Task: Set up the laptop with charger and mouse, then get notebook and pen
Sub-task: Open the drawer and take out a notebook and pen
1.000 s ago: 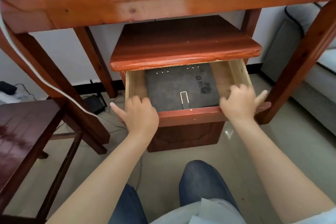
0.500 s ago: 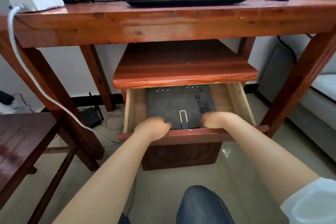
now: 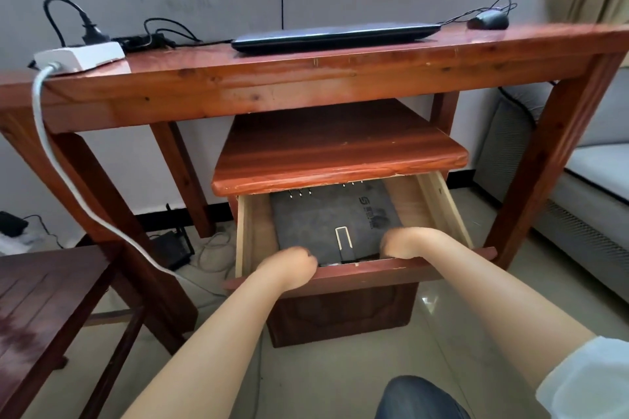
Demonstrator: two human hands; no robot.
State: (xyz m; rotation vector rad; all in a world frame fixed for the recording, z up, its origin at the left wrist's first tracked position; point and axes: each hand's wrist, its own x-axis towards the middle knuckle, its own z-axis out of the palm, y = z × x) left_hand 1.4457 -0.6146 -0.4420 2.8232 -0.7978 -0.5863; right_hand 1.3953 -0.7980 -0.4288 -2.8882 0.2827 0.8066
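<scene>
A dark grey ring-bound notebook (image 3: pixel 326 218) with a metal clasp (image 3: pixel 343 241) lies in the open drawer (image 3: pixel 442 211) of a small cabinet under the desk. My left hand (image 3: pixel 289 265) curls over the notebook's near left corner. My right hand (image 3: pixel 405 241) curls over its near right corner, and the near edge looks slightly raised. The fingertips are hidden inside the drawer. No pen is visible. On the desk top (image 3: pixel 272 85) the shut laptop (image 3: pixel 333 34) lies with a black mouse (image 3: pixel 488 21) to its right and a charger (image 3: pixel 136 41) to its left.
A white power strip (image 3: pixel 78 56) sits at the desk's left end, its cable hanging to the floor. A dark wooden chair (image 3: pixel 41 299) stands at the near left. A grey sofa (image 3: pixel 585 180) is on the right. A black router (image 3: pixel 173 245) and cables lie on the floor.
My hands left the drawer's front edge, reached into the drawer and closed on the notebook's near corners. The view tilted up, so the desk top now shows.
</scene>
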